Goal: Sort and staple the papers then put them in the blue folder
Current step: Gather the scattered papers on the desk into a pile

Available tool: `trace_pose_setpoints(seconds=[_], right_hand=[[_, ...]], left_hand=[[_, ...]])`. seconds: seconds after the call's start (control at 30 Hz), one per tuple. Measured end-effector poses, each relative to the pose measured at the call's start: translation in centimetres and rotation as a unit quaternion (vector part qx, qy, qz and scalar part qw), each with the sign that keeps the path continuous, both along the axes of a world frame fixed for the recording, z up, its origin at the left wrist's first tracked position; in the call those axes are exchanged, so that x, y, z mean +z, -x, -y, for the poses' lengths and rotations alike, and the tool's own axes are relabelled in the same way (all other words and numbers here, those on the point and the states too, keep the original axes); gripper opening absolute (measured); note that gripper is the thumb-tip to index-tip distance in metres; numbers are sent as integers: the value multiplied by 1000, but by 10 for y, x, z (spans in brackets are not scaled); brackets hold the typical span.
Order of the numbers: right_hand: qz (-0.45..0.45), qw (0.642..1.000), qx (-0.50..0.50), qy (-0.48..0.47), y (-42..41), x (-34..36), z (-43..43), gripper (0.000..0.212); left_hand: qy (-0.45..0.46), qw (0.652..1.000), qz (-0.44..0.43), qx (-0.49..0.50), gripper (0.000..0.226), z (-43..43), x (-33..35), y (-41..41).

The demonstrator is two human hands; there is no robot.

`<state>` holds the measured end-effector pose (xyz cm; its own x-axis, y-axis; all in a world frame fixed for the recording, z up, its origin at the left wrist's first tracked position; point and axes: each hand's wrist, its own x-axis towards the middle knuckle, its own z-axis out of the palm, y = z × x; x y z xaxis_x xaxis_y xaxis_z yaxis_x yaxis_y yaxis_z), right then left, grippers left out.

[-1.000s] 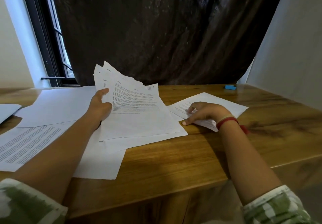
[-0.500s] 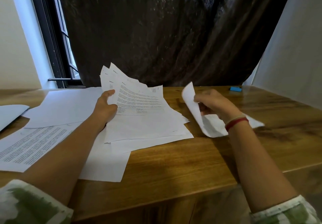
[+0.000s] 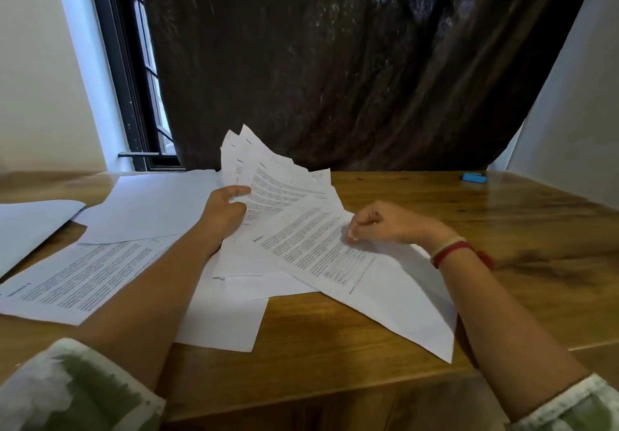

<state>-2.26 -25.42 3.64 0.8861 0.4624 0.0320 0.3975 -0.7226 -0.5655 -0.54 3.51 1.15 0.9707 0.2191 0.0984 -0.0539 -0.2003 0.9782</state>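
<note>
My left hand [image 3: 224,211] grips a fanned bunch of printed papers [image 3: 268,179] at its left edge, lifted off the table's middle. My right hand [image 3: 385,222] pinches one printed sheet [image 3: 335,256] and holds it face up, slanted over the front of the fan, its lower corner reaching toward the table's near edge. A small blue stapler [image 3: 474,177] lies far right at the back of the wooden table [image 3: 502,229]. A pale blue folder [image 3: 30,219] shows at the left edge, partly cut off.
More sheets lie on the left half of the table: a printed page [image 3: 77,279] near me, blank sheets [image 3: 154,206] behind it and one [image 3: 227,320] under my left arm. A dark curtain hangs behind, a window at back left, a white wall on the right.
My right hand picked the single sheet up from the table's right side, turned it over and carried it left onto the fan held by my left hand.
</note>
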Motion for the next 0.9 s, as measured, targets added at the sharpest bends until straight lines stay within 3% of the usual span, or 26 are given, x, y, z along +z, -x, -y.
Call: trace_pose_setpoints(seconds=[0.13, 0.23, 0.3, 0.37, 0.43, 0.5, 0.57, 0.67, 0.8, 0.9], right_hand=[[-77, 995, -10, 64, -4, -1, 6, 41], [-105, 976, -64, 178, -7, -2, 15, 66], [-83, 973, -65, 206, -7, -7, 11, 77], [-57, 980, -50, 182, -2, -12, -4, 81], [-71, 994, 4, 79, 5, -15, -24, 82], [-103, 992, 65, -36, 9, -19, -40, 72], [-99, 988, 91, -73, 7, -21, -45, 56], [-53, 995, 81, 10, -2, -22, -33, 45], [-2, 992, 17, 128, -10, -27, -19, 50], [28, 986, -2, 167, -5, -33, -30, 57]], left_hand=[[13, 1000, 9, 13, 43, 2, 0, -1], [5, 1000, 12, 11, 45, 2, 0, 0], [4, 1000, 14, 8, 44, 3, -1, -1], [11, 1000, 12, 10, 40, 2, 0, -1], [11, 1000, 19, 6, 33, 1, -1, -1], [17, 999, 28, -3, 33, 0, -2, 0], [10, 999, 30, -3, 31, -1, -2, 0], [-5, 999, 31, -4, 30, -2, -4, 0], [-3, 1000, 8, 16, 44, -2, -4, -4], [-58, 998, 17, 23, 49, -1, -5, -3]])
